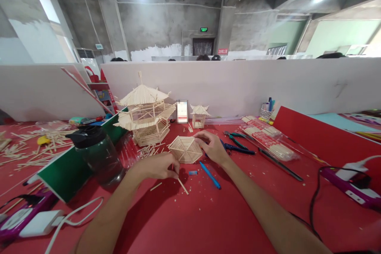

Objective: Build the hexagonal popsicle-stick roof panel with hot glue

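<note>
A hexagonal panel of thin wooden sticks (186, 150), with spokes meeting at its middle, rests on the red table in front of me. My right hand (212, 147) grips its upper right edge between thumb and fingers. Close to its lower left corner, my left hand (160, 166) pinches a short wooden stick (183, 186) that slants down toward the table. Beyond the panel stand a large stick-built pagoda (145, 115) and a small stick pavilion (199, 117). A blue pen (210, 175) and its cap (193, 173) lie just this side of the panel.
A dark water bottle (99, 156) stands left, beside a green divider (67, 174). Pliers (236, 141), a long black tool (279, 164) and bagged sticks (270, 139) lie right. Loose sticks (150, 151) surround the pagoda's base. Power strips (351, 188) with cables sit at both sides.
</note>
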Motion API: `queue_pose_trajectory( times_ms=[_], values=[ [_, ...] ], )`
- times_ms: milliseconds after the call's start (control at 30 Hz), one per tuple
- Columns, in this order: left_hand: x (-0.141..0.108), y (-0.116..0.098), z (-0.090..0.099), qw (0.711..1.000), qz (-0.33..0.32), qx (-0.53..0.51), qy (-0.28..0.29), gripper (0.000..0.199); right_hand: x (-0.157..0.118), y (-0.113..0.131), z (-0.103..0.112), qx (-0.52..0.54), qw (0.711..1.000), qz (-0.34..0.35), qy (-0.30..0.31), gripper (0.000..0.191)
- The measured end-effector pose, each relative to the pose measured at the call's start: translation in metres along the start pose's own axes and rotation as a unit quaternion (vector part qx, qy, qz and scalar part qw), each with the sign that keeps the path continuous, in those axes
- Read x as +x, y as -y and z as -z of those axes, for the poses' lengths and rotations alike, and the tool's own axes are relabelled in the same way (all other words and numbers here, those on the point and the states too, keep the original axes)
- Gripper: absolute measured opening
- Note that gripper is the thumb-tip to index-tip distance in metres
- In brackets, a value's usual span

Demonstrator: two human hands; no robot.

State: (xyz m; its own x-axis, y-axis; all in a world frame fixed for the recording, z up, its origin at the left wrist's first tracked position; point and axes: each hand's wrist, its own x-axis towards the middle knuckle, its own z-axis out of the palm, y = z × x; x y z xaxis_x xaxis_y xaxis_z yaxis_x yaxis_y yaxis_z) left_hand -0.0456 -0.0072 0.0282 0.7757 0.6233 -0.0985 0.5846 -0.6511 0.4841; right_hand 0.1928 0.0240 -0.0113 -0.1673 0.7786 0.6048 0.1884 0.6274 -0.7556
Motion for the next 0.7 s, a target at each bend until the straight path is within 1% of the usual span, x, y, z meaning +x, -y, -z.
queue_pose_trajectory(
  times_ms=[100,167,267,333,367,400,433,500,533,567,600,667,700],
  values=[
    [0.006,0.016,-0.01,1.0,-0.014,-0.008,0.021,0.008,0.0,0.001,0.0,-0.003,1.0,-0.002,0.001,0.016],
    [0.007,0.021,-0.012,0.999,-0.023,-0.013,0.025,0.009,0.0,0.001,0.001,-0.003,1.0,-0.004,0.005,0.015],
    [0.007,0.017,-0.006,1.0,-0.027,0.005,0.015,0.011,0.0,0.002,0.002,-0.001,1.0,-0.005,0.007,0.014],
    [0.004,0.011,0.001,0.999,-0.032,0.035,-0.016,0.011,0.0,0.003,0.002,0.0,1.0,-0.004,0.008,0.014],
    [0.003,0.008,0.005,0.997,-0.038,0.053,-0.051,0.013,0.0,0.003,0.002,0.0,1.0,-0.004,0.008,0.014],
    [0.001,0.005,0.009,0.992,-0.041,0.068,-0.102,0.016,0.0,0.004,0.001,-0.001,1.0,-0.004,0.008,0.014],
    [0.0,0.004,0.012,0.98,-0.037,0.078,-0.18,0.019,0.0,0.004,0.001,-0.001,1.0,-0.003,0.008,0.013],
    [-0.002,0.003,0.018,0.938,-0.018,0.08,-0.338,0.022,0.0,0.005,0.001,0.002,1.0,-0.002,0.008,0.014],
    [-0.001,0.003,0.019,0.914,-0.006,0.072,-0.398,0.023,0.0,0.006,0.001,0.004,1.0,0.0,0.01,0.014],
    [0.0,0.004,0.02,0.9,0.006,0.057,-0.432,0.026,0.0,0.006,0.001,0.006,1.0,0.002,0.012,0.013],
    [0.002,0.005,0.019,0.896,0.016,0.038,-0.442,0.032,0.0,0.007,0.001,0.006,1.0,0.004,0.016,0.013],
    [0.007,0.007,0.016,0.909,0.028,0.003,-0.415,0.042,-0.001,0.009,0.001,0.005,1.0,0.007,0.024,0.012],
    [0.009,0.008,0.013,0.92,0.031,-0.004,-0.391,0.039,-0.001,0.01,0.001,0.005,1.0,0.008,0.028,0.011]
  ],
)
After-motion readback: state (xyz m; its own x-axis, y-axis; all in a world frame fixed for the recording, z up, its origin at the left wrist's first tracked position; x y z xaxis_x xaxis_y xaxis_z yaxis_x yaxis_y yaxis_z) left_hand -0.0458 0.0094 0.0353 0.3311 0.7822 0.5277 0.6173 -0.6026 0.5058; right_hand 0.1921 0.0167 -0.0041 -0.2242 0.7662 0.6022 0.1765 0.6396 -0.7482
